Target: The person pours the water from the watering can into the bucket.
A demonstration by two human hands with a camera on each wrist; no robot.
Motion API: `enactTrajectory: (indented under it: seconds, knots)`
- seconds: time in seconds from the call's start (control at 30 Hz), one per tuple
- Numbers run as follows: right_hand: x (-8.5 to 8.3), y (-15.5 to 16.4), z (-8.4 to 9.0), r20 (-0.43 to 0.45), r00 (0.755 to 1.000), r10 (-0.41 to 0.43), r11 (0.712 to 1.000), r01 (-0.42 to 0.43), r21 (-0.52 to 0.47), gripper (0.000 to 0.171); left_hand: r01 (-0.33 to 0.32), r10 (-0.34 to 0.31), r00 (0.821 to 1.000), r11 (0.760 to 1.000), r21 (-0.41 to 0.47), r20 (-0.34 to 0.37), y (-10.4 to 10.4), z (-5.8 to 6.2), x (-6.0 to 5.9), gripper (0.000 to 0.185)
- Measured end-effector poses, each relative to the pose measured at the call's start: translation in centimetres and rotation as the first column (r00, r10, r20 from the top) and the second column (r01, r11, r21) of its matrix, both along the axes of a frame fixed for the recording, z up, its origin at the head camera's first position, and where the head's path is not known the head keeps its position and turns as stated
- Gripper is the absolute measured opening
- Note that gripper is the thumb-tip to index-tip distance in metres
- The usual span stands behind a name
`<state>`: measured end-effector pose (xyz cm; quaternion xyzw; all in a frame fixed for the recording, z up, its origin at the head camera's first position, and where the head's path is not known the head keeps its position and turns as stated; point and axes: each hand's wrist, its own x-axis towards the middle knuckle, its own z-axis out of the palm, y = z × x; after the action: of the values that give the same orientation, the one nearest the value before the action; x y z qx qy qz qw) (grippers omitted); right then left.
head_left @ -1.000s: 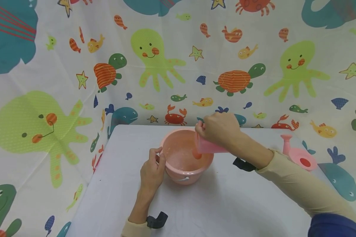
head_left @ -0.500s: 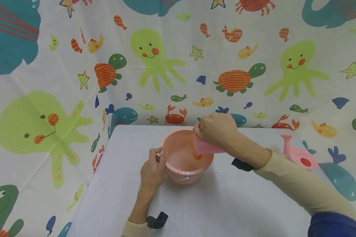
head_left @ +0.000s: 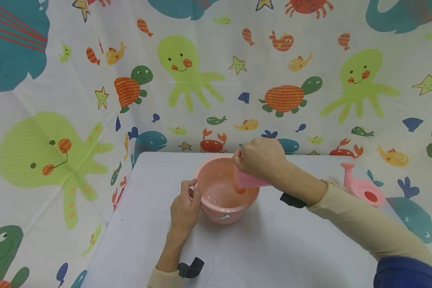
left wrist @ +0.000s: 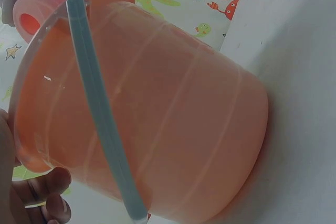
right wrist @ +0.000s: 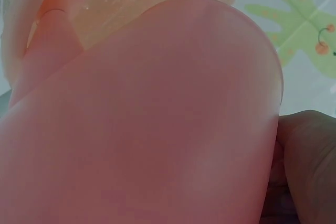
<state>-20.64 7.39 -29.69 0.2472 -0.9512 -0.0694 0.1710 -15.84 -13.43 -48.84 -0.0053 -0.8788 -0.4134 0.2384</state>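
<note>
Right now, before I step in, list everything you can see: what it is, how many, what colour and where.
bucket: one, peach-pink, with a pale handle hanging down its side, standing mid-table.
pink cup: one, tipped over the bucket's right rim, mouth turned into the bucket.
watering can: one, pink with a red spot, at the table's right edge.
table: one, white.
backdrop: one, white, printed with octopuses, turtles, crabs and fish, behind and to both sides.
left hand: grips the bucket's left rim; beige sleeve, black wrist mount.
right hand: holds the pink cup; beige sleeve, black wrist mount.
</note>
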Motion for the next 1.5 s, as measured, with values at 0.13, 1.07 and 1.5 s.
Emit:
enactTrajectory:
  seconds: [0.13, 1.07, 1.5]
  knots:
    - [0.05, -0.11, 0.00, 0.005, 1.000, -0.003, 1.000, 0.003, 0.004, 0.049, -0.004, 0.004, 1.000, 1.000, 0.001, 0.000, 0.02, -0.02, 0.02, 0.029]
    - [0.53, -0.07, 0.28, -0.001, 1.000, -0.020, 1.000, 0.020, 0.015, 0.048, 0.010, -0.010, 1.000, 1.000, 0.000, -0.012, 0.08, -0.08, -0.11, 0.029]
    - [0.21, 0.46, 0.82, 0.048, 0.997, -0.061, 0.998, 0.062, -0.005, 0.047, 0.003, -0.003, 1.000, 1.000, -0.004, -0.003, -0.02, 0.03, -0.11, 0.029]
